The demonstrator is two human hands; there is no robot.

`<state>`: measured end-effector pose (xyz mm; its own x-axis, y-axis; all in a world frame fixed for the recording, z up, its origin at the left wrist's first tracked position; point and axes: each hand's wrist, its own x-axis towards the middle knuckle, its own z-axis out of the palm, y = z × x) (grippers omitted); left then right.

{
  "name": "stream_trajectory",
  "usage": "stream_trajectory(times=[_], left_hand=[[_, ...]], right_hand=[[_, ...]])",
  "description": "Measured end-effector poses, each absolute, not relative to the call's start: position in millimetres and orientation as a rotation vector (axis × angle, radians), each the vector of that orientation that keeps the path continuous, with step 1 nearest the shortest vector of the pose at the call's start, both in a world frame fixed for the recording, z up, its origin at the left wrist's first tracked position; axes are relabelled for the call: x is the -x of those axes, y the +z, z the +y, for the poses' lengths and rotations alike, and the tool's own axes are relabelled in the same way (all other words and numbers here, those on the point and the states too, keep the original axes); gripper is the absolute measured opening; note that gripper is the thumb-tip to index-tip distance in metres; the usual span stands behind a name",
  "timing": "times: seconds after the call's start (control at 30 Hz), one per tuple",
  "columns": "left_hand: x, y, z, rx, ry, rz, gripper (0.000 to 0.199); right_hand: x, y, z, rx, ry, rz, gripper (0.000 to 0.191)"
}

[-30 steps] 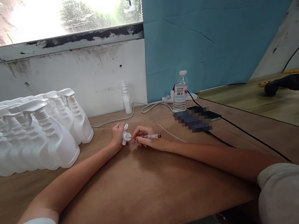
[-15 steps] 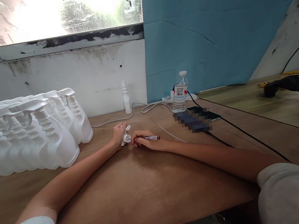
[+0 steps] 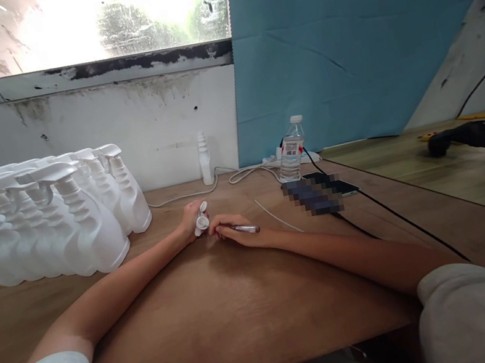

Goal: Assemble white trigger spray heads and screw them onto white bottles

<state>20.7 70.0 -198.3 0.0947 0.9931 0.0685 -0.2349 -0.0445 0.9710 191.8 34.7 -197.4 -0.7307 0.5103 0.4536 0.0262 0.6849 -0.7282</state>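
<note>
My left hand (image 3: 190,219) is closed around a small white plastic part (image 3: 202,222), whose round end faces me; the fingers hide much of it. Close on its right, my right hand (image 3: 232,228) grips a slim pen-like tool (image 3: 246,228) in a writing hold. The tool's clear, shiny rear end sticks out to the right, while its tip is hidden by the fingers. Both hands are just above or on the brown tabletop (image 3: 246,306).
Rows of white spray bottles (image 3: 95,226) stand at left. A small white bottle (image 3: 205,160) is against the wall. At right are a water bottle (image 3: 292,154), a dark phone (image 3: 332,183), a blurred-out object (image 3: 313,196) and cables (image 3: 400,222). A thin white strip (image 3: 277,216) lies nearby.
The white part has turned in my left hand, so its round end now faces me. My right hand has shifted slightly left with the pen-like tool.
</note>
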Motion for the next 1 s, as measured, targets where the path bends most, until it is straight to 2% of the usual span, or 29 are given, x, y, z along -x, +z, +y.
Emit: stream_trajectory(times=[0.1,0.23,0.43,0.57,0.77,1.0], left_hand=[[-19.8,-199.1,70.8,-1.118,1.264,0.915,0.031],[-19.7,-199.0,70.2,-1.118,1.24,0.905,0.03],[-20.6,-197.5,70.1,-1.122,1.257,0.91,0.032],[-20.9,-197.2,70.0,-1.109,1.257,0.927,0.032],[-23.4,-193.1,64.3,-1.077,1.292,0.961,0.027],[-24.0,-195.8,66.3,-1.026,1.359,0.972,0.023]], right_hand=[[-193.7,-192.4,28.6,0.3,0.682,-2.336,0.023],[-193.9,-187.2,21.0,0.224,0.605,-2.405,0.023],[-189.2,-197.8,24.4,0.348,0.404,-2.44,0.025],[-185.9,-204.8,27.2,0.476,0.377,-2.394,0.029],[-186.0,-204.4,25.3,0.582,0.423,-2.355,0.049],[-190.5,-195.2,21.0,0.524,0.461,-2.31,0.044]])
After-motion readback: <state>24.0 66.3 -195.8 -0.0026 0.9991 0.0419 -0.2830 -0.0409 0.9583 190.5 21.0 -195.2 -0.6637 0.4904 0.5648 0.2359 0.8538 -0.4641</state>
